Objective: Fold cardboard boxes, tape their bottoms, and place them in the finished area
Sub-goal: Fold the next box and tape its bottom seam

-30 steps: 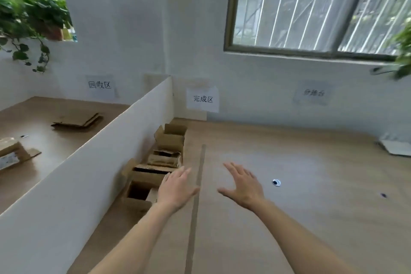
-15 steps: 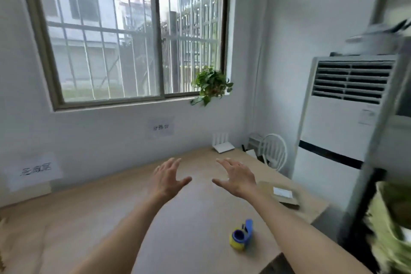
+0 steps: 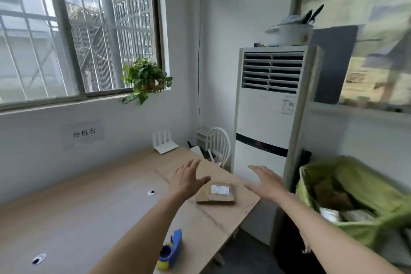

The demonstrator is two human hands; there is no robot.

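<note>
Left hand: the left hand (image 3: 186,179) is held in the air over the table (image 3: 73,213), fingers spread apart, gripping nothing.
Right hand: the right hand (image 3: 268,182) hangs past the table's right edge, fingers apart and empty, in front of the air conditioner (image 3: 270,118).
Flattened box: the flat cardboard box (image 3: 215,194) lies on the table near its right edge, between the two hands and below them; its white label faces up, toward its far right corner.
Long axis: hard to judge; the box looks nearly square, its near edge running roughly left to right.
Tape dispenser: the blue and yellow tape dispenser (image 3: 170,251) stands at the near table edge, partly covered by the left forearm.
Green bag: the green bag (image 3: 364,204) at right holds brown and white things, too blurred to name.
Wall sign: the paper sign (image 3: 84,133) is under the window.
</note>
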